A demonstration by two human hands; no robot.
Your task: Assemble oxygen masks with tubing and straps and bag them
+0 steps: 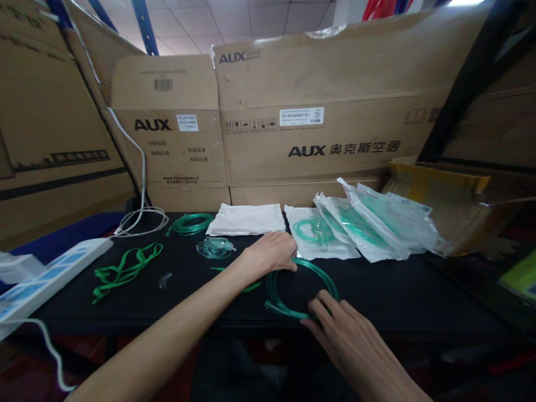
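A coil of clear green plastic tubing [274, 298] lies near the front edge of the black table. My left hand [274, 251] is closed on the coil's far side, knuckles up. At its near right side, my right hand [335, 315] pinches the tubing between thumb and fingers. One cut end of the tubing points left. Partly hidden behind my left forearm is a green elastic strap [251, 287]. Beyond that forearm lies a clear green oxygen mask [215, 248]. Just past my left hand rests a flat white package [247, 219].
Several clear-and-white pouches [364, 223] holding green tubing lean at the back right, beside an open cardboard box [439, 178]. To the left are another tubing coil [190, 224], green straps [125, 268], a small clear connector [165, 280] and a white power strip [62, 273]. Large cartons [259, 162] wall the back.
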